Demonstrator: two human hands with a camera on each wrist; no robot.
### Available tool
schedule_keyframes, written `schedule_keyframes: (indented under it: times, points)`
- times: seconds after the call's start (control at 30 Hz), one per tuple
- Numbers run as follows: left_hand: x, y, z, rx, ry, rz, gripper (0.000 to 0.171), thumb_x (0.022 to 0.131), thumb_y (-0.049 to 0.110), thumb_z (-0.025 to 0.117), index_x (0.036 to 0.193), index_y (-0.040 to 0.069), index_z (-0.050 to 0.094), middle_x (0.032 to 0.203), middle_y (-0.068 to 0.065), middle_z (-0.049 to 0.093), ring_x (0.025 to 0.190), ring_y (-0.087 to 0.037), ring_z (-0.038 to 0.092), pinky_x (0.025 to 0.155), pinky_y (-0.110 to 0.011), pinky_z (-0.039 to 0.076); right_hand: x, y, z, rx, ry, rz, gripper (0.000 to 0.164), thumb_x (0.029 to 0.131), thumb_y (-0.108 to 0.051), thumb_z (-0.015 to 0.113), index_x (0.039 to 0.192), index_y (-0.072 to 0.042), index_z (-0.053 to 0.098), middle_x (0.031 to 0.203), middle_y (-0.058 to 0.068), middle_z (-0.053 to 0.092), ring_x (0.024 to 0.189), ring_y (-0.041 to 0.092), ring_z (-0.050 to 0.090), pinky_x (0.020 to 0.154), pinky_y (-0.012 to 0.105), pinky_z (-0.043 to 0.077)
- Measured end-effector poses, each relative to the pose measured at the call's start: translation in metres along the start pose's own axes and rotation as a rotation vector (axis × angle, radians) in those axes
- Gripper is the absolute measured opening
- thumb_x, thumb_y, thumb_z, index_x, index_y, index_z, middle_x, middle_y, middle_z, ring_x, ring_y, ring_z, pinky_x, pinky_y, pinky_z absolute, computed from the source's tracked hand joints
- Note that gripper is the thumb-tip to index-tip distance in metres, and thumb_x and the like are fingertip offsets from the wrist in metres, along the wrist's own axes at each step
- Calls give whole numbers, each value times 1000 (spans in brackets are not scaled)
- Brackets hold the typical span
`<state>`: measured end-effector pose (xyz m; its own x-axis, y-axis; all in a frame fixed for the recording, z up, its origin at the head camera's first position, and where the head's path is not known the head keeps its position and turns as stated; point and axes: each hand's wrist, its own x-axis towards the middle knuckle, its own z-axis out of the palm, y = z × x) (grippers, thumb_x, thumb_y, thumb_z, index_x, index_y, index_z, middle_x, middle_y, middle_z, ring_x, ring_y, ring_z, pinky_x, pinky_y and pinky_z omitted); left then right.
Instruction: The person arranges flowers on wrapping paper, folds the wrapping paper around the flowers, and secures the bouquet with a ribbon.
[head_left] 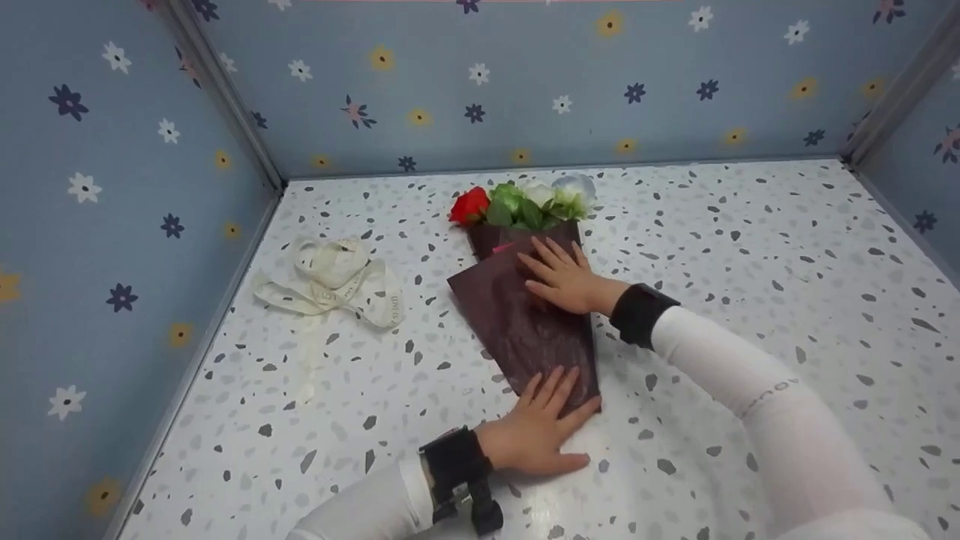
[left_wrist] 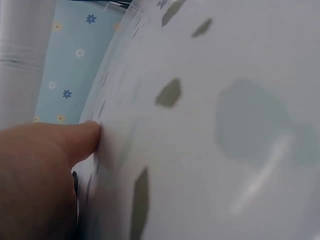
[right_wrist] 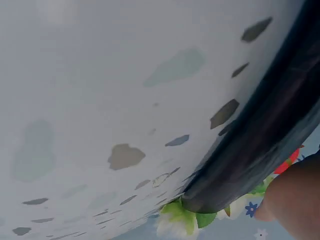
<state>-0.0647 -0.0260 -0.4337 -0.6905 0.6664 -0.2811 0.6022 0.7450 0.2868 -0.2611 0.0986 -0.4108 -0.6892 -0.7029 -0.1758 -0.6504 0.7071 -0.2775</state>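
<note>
A bouquet wrapped in dark maroon paper (head_left: 517,322) lies on the speckled table, its blooms toward the back. A red rose (head_left: 470,206), a green flower (head_left: 507,196) and pale white flowers (head_left: 574,195) show above the wrap. My right hand (head_left: 566,283) rests with spread fingers on the upper part of the paper. At the narrow lower end, my left hand (head_left: 534,435) lies with straight fingers on the wrap, its thumb out on the table. In the right wrist view, the wrap's side (right_wrist: 255,135) slants past part of my hand (right_wrist: 295,200). The stems are hidden inside.
A loose cream ribbon (head_left: 330,285) with printed lettering lies in loops on the left of the table (head_left: 750,300). Blue flower-patterned panels (head_left: 480,82) stand along the back and both sides.
</note>
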Motion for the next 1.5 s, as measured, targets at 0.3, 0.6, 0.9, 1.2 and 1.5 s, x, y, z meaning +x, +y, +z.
schedule_keyframes:
  times: [0.3, 0.6, 0.9, 1.2, 1.5]
  points:
    - [-3, 1, -15, 58, 141, -4, 75, 96, 52, 40, 153, 15, 9, 156, -19, -10, 142, -32, -12, 113, -49, -1, -89, -11, 13, -57, -54, -60, 65, 102, -40, 36, 150, -2, 15, 156, 23, 1, 142, 40, 4, 109, 60, 2]
    - [-2, 2, -20, 95, 137, 5, 79, 96, 51, 43, 152, 8, 8, 157, -16, -2, 143, -28, -8, 114, -45, 1, -130, -10, 27, -20, -17, -133, 62, 101, -34, 40, 149, -1, 20, 156, 21, 7, 142, 36, 8, 110, 57, 1]
    - [-10, 0, -11, 83, 20, -28, 77, 97, 51, 40, 150, 0, 15, 157, -17, 4, 144, -28, -1, 115, -39, 6, -139, -18, 45, -107, -82, -206, 65, 100, -38, 41, 149, -1, 20, 156, 20, 7, 142, 35, 8, 110, 58, 5]
    - [-12, -1, -4, 82, -53, -14, 77, 95, 57, 39, 153, 17, 9, 156, -19, -4, 143, -30, -3, 114, -40, 5, -161, -31, 54, -195, -185, -247, 77, 97, -53, 36, 149, 0, 17, 156, 18, 5, 143, 33, 5, 112, 53, 4]
    - [-11, -1, -6, 80, -39, 10, 75, 93, 58, 41, 153, 20, 13, 156, -20, -2, 143, -31, -2, 114, -40, 6, -121, -16, 32, -76, -244, -68, 73, 101, -46, 32, 147, 7, 14, 155, 23, 5, 142, 37, 8, 112, 52, 5]
